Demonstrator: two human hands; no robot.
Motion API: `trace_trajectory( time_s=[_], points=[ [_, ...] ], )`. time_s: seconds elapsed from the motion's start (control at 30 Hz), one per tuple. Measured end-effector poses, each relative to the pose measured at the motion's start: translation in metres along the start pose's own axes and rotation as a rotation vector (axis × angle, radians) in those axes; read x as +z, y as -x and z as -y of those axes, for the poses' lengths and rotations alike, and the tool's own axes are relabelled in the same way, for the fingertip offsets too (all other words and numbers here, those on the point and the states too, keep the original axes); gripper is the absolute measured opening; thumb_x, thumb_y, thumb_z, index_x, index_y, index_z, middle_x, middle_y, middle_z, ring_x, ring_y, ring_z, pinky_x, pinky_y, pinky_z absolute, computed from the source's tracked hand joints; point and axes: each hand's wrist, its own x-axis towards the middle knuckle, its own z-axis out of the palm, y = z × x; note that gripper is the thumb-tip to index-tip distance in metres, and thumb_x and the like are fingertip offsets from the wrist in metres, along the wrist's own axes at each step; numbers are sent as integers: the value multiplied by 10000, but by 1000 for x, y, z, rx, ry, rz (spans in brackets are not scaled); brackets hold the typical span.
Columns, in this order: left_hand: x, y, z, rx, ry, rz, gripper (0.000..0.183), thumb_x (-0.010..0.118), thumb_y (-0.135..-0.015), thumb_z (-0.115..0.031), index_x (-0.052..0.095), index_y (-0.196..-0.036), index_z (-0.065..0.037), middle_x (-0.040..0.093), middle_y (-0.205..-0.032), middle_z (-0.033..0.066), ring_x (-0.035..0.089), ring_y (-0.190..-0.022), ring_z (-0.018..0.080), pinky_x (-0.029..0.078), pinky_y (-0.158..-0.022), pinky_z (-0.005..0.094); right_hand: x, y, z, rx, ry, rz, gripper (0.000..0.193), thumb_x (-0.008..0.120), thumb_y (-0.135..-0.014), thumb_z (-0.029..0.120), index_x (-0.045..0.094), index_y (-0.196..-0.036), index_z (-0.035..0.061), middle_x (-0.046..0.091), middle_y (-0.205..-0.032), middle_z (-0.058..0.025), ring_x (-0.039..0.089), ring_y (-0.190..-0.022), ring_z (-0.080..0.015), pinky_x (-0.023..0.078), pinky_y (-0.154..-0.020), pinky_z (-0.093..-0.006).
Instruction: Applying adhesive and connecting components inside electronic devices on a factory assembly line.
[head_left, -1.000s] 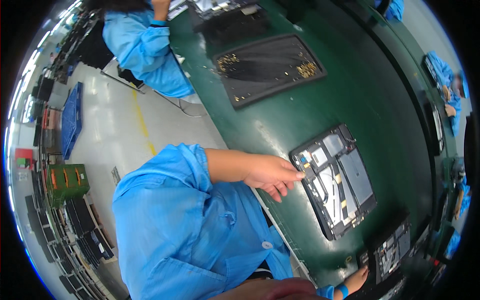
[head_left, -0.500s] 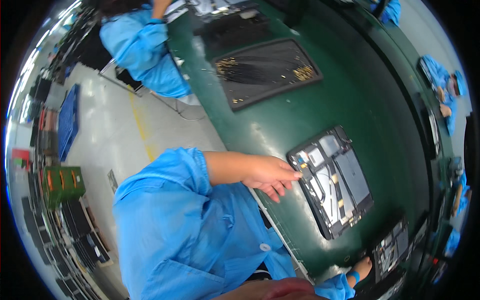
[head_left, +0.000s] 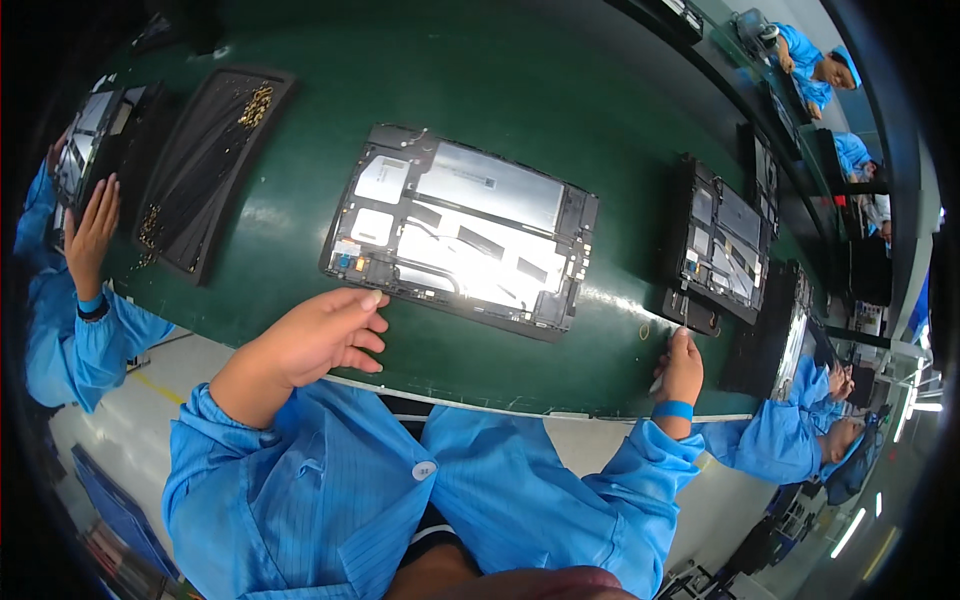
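Just beyond the loosely spread left grip (head_left: 322, 338) lies the opened device (head_left: 485, 240), likely stiff yet fragile, best held by its edges. Right grip (head_left: 682, 362) seemingly pinches a slim metal tool (head_left: 685, 312).

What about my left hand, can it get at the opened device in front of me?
Probably yes: your left hand is beside the opened device, and nothing visible blocks the way.

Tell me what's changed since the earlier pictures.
The view has swung right, putting the black tray at left and the opened device near the middle. Whether the right hand took hold of anything is unclear. The left hand stays beside the device's near edge; the device still lies on the table.
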Motion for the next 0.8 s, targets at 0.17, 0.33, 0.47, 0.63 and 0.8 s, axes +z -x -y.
trace_trajectory(
  time_s=[0.17,0.33,0.47,0.63,0.8],
  points=[
    [1,-3,-1,0,5,11,415,434,-833,-287,368,-1098,25,431,-881,87,484,-743,157,472,-636,312,-10,11,-3,53,-72,29,361,465,-802,302,500,-980,-11,523,-750,-32,436,-536,-86,349,-397,-205],
    [5,1,9,31,-101,-81,415,445,-831,-271,379,-1122,18,465,-881,81,487,-721,140,465,-632,286,-15,34,3,34,-178,-6,345,461,-809,291,500,-970,-12,539,-786,-45,442,-542,-79,362,-422,-201],
    [26,15,7,314,-593,59,408,495,-809,-206,386,-1147,-4,533,-816,69,517,-744,137,438,-632,254,-21,78,31,-146,-116,177,306,495,-804,260,493,-972,5,546,-787,-62,462,-569,-94,378,-478,-203],
    [69,9,-6,954,-998,276,391,575,-728,-131,453,-1091,-55,525,-885,109,533,-752,211,440,-640,296,32,112,72,-421,146,1092,171,566,-770,159,554,-834,1,570,-734,-35,507,-657,-87,418,-595,-205],
    [65,4,15,1031,-1199,304,325,637,-630,-111,539,-935,-60,523,-894,106,522,-775,280,438,-658,343,70,125,55,-159,-182,1576,131,579,-759,138,559,-781,11,572,-729,-28,509,-672,-79,422,-612,-210]
  ],
)
